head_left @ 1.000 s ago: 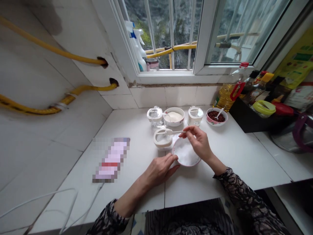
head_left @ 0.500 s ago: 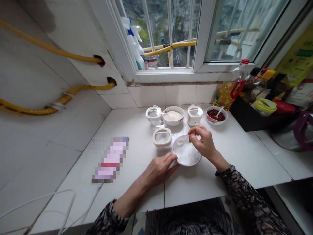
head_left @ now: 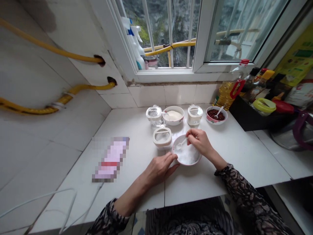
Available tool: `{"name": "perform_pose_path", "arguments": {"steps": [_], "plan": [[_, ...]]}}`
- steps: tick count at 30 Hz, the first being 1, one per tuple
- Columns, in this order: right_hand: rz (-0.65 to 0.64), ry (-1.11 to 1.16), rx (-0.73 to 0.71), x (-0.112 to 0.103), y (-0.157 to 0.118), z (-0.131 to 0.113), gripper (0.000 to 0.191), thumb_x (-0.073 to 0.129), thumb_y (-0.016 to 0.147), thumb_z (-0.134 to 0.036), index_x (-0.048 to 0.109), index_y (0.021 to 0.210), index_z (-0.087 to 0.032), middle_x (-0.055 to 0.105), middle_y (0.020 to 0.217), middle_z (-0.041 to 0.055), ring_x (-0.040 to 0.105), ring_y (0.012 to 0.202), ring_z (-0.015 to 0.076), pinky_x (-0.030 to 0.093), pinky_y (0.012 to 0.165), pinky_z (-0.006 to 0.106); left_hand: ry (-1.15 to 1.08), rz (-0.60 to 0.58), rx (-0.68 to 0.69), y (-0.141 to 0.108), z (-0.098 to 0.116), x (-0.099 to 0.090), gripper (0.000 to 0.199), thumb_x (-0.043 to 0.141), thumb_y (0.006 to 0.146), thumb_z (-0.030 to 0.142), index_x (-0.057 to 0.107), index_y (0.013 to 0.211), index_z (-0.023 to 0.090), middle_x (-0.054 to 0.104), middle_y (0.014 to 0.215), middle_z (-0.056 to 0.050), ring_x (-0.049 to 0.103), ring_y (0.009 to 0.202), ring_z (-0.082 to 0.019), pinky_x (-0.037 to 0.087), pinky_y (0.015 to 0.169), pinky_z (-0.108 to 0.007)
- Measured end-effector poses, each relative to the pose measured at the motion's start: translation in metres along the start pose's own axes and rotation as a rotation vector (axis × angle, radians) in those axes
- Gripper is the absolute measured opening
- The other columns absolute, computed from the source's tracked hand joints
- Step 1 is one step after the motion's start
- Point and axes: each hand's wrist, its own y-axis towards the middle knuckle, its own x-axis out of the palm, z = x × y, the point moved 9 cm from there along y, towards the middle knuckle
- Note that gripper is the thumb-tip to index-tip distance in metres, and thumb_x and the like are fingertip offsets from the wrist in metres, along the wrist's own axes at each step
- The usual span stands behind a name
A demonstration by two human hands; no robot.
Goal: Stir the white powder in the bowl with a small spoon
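A bowl of white grains (head_left: 187,154) stands near the middle of the white counter. My right hand (head_left: 197,140) pinches the handle of a small white spoon (head_left: 180,146), whose head is over the grains inside the bowl. On the bowl's left rim rest the fingers of my left hand (head_left: 161,166), with the thumb at its near side. A lidded clear container (head_left: 162,137) sits just left of the bowl. Behind it are another clear container (head_left: 155,114), a bowl of pale powder (head_left: 174,115) with a spoon, and a third container (head_left: 195,115).
A bowl of dark red beans (head_left: 216,115) with a spoon stands at the back right, by an oil bottle (head_left: 227,91) and a black rack (head_left: 246,114) of bottles. A blurred pink object (head_left: 112,160) lies left, with a white cable (head_left: 94,199) near it.
My right hand has moved slightly left and down with the spoon, whose head is a little lower in the bowl. My left hand stays at the rim.
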Motion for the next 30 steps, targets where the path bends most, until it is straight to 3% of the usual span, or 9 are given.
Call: {"name": "perform_pose_path", "arguments": {"steps": [4, 10, 13, 21, 23, 26, 28, 30], "plan": [[0.014, 0.044, 0.043, -0.002, 0.000, 0.004, 0.017, 0.046, 0.072, -0.014, 0.061, 0.067, -0.019, 0.061, 0.049, -0.0034, 0.052, 0.046, 0.0115, 0.042, 0.052, 0.023, -0.005, -0.009, -0.005, -0.001, -0.001, 0.002, 0.013, 0.046, 0.098, 0.026, 0.049, 0.107, 0.016, 0.058, 0.076, -0.001, 0.058, 0.059, -0.012, 0.045, 0.048, -0.021], [0.090, -0.170, -0.110, -0.008, -0.001, -0.011, 0.020, 0.050, 0.071, -0.012, 0.055, 0.054, -0.022, 0.066, 0.058, -0.0004, 0.061, 0.068, 0.0170, 0.046, 0.084, 0.033, -0.007, -0.011, -0.004, 0.000, -0.002, 0.002, 0.014, 0.045, 0.099, 0.026, 0.049, 0.107, 0.016, 0.058, 0.076, -0.001, 0.058, 0.058, -0.013, 0.045, 0.048, -0.021], [0.081, -0.203, -0.127, -0.005, -0.002, -0.011, 0.021, 0.049, 0.072, -0.012, 0.055, 0.055, -0.022, 0.069, 0.063, 0.0006, 0.062, 0.073, 0.0181, 0.044, 0.089, 0.035, -0.006, -0.003, -0.001, 0.000, -0.001, 0.001, 0.014, 0.043, 0.100, 0.027, 0.049, 0.106, 0.016, 0.058, 0.076, -0.001, 0.057, 0.057, -0.013, 0.045, 0.047, -0.022], [-0.033, -0.146, -0.097, 0.006, -0.001, -0.009, 0.020, 0.047, 0.071, -0.011, 0.054, 0.055, -0.021, 0.066, 0.057, -0.0015, 0.060, 0.064, 0.0151, 0.039, 0.098, 0.040, -0.008, -0.002, 0.002, 0.000, -0.001, 0.002, 0.015, 0.041, 0.101, 0.028, 0.049, 0.106, 0.016, 0.057, 0.076, -0.001, 0.057, 0.056, -0.012, 0.044, 0.046, -0.021], [-0.045, -0.082, -0.079, 0.006, -0.001, -0.009, 0.018, 0.047, 0.071, -0.013, 0.055, 0.057, -0.021, 0.065, 0.055, -0.0017, 0.061, 0.063, 0.0151, 0.042, 0.095, 0.038, -0.008, -0.002, 0.000, 0.000, -0.001, 0.002, 0.016, 0.041, 0.102, 0.029, 0.049, 0.106, 0.016, 0.057, 0.075, 0.000, 0.056, 0.055, -0.012, 0.044, 0.046, -0.021], [-0.038, 0.070, 0.021, 0.003, 0.000, 0.000, 0.014, 0.047, 0.070, -0.017, 0.059, 0.064, -0.020, 0.063, 0.050, -0.0021, 0.056, 0.053, 0.0138, 0.048, 0.071, 0.031, -0.007, -0.005, 0.000, -0.001, -0.001, 0.002, 0.015, 0.041, 0.102, 0.029, 0.049, 0.106, 0.016, 0.057, 0.075, 0.000, 0.056, 0.056, -0.012, 0.044, 0.046, -0.021], [-0.024, 0.195, 0.106, 0.001, 0.000, 0.008, 0.013, 0.047, 0.068, -0.019, 0.061, 0.066, -0.019, 0.061, 0.048, -0.0024, 0.054, 0.048, 0.0130, 0.045, 0.058, 0.026, -0.003, -0.007, 0.001, -0.001, -0.001, 0.002, 0.016, 0.042, 0.102, 0.029, 0.049, 0.106, 0.016, 0.057, 0.076, -0.001, 0.057, 0.057, -0.012, 0.044, 0.047, -0.021], [-0.005, 0.300, 0.166, -0.001, 0.001, 0.014, 0.012, 0.049, 0.066, -0.021, 0.061, 0.065, -0.019, 0.061, 0.047, -0.0025, 0.053, 0.047, 0.0125, 0.044, 0.054, 0.025, 0.001, -0.005, 0.001, -0.002, -0.002, 0.002, 0.016, 0.042, 0.102, 0.029, 0.048, 0.106, 0.016, 0.057, 0.076, -0.001, 0.057, 0.057, -0.012, 0.044, 0.047, -0.021]]}}
